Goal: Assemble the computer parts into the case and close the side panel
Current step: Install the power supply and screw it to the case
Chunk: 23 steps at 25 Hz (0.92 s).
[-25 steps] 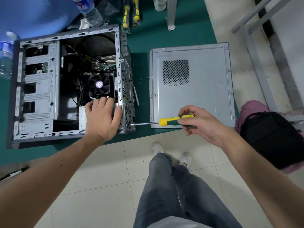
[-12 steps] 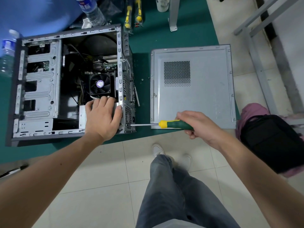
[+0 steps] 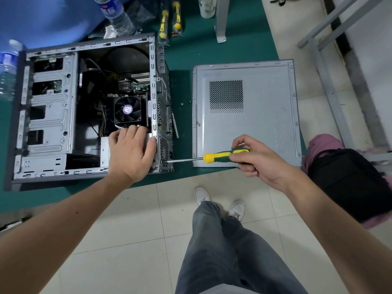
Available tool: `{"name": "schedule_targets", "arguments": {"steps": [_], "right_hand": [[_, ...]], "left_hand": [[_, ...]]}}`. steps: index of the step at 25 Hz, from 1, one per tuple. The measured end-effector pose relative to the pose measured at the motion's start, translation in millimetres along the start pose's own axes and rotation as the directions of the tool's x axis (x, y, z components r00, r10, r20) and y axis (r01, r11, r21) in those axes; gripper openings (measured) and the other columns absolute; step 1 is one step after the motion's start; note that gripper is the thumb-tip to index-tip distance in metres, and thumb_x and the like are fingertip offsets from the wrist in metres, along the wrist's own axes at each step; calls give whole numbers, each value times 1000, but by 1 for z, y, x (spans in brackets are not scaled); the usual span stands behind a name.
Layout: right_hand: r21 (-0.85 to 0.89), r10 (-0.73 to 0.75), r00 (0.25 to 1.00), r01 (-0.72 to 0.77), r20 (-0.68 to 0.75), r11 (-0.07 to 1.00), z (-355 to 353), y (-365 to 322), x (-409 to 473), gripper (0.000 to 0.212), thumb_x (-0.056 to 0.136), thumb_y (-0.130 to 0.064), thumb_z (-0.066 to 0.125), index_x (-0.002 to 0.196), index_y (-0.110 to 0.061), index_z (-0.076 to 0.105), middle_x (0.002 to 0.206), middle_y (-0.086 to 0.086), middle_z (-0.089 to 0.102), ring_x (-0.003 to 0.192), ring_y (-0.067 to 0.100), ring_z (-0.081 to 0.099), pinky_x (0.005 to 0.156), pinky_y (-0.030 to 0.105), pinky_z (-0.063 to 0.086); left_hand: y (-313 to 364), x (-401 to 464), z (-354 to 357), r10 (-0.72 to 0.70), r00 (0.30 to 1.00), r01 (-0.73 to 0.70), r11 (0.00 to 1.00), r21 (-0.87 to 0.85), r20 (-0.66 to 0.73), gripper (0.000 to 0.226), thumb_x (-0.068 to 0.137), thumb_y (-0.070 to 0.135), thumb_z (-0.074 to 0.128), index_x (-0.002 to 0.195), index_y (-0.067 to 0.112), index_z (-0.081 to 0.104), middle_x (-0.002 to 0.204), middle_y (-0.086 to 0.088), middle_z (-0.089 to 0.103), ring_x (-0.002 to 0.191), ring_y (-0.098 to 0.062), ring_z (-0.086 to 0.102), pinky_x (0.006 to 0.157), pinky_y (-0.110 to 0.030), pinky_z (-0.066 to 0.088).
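We judge power-supply fastening underway: left hand (image 3: 131, 153) presses the unit flat inside the case (image 3: 51, 124), right hand (image 3: 257, 160) grips the screwdriver (image 3: 214, 157) at its rear; next, steady turning.

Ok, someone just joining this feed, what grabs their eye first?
Probably the open computer case lying on the green mat, its fan exposed. Next, the right hand grips a yellow-and-green screwdriver with its tip at the case's rear corner, while the left hand rests inside on the power supply. The detached side panel lies flat to the right.
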State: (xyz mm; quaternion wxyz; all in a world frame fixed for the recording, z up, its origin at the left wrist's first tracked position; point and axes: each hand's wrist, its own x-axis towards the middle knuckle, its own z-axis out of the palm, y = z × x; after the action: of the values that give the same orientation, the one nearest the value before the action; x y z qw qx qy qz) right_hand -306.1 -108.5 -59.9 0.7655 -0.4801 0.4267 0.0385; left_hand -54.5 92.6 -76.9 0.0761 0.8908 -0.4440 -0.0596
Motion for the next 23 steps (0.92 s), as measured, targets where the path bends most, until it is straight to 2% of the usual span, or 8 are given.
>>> {"name": "schedule_targets", "arguments": {"steps": [3,7,11,13,15,17,20,23], "right_hand": [[-242,41,996,-59,-80,969,7,0,2,33,97,-44,54,85,-14,60,67,8,67,46,15,27,42,20,23],[18,-9,1000,9,-20,1000,2,-1,1,7,91,-13,64,92,-17,59,74,-2,56,52,13,40,43,23,28],[-254,-1,995,-25,-105,967,8,2,6,31,96,-43,55,83,-15,64,67,6,68,47,16,39,40,19,30],[-127,47,999,-47,-8,991,4,2,4,15,90,-33,64,92,-18,62,71,0,62,50,13,38,43,21,30],[96,54,992,-65,112,993,-8,2,4,21,81,-12,68,98,-19,58,73,-1,54,52,13,36,46,23,30],[36,41,995,-44,89,998,-6,0,3,9,88,-14,66,93,-17,59,70,4,60,49,13,32,43,23,28],[-198,88,996,-89,-18,976,5,1,7,28,97,-40,53,88,-15,61,71,12,68,45,14,32,43,21,28],[-31,76,996,-75,50,997,-1,-1,7,4,93,-20,63,89,-20,64,71,1,58,52,13,42,47,23,36]], "left_hand": [[1,0,0,1,1000,-1,1000,2,-1,30,98,42,27,89,19,44,87,3,44,85,-20,40,94,-46,30],[0,-1,1,3,1000,-3,1000,-1,1,30,99,42,27,89,19,45,87,3,45,86,-19,39,94,-45,29],[0,-1,1,2,1000,-2,1000,-5,-1,30,99,42,27,89,19,44,88,3,45,86,-19,40,95,-44,29],[0,-1,0,5,1000,-5,1000,-7,-3,29,99,41,28,89,19,44,88,3,44,86,-20,39,94,-45,29],[1,-1,0,6,1000,-6,1000,-11,-6,28,99,41,28,89,20,43,87,3,43,85,-20,39,94,-45,29],[1,-1,0,3,1000,-3,1000,-10,-2,28,99,41,28,88,20,43,87,3,43,85,-20,39,95,-45,29],[1,-1,0,3,1000,-3,1000,-10,-4,31,99,41,28,90,18,46,87,3,44,86,-20,40,95,-45,29],[2,-1,-1,2,1000,-2,1000,-14,-2,32,98,42,28,91,17,48,88,3,45,87,-21,41,95,-45,29]]}}
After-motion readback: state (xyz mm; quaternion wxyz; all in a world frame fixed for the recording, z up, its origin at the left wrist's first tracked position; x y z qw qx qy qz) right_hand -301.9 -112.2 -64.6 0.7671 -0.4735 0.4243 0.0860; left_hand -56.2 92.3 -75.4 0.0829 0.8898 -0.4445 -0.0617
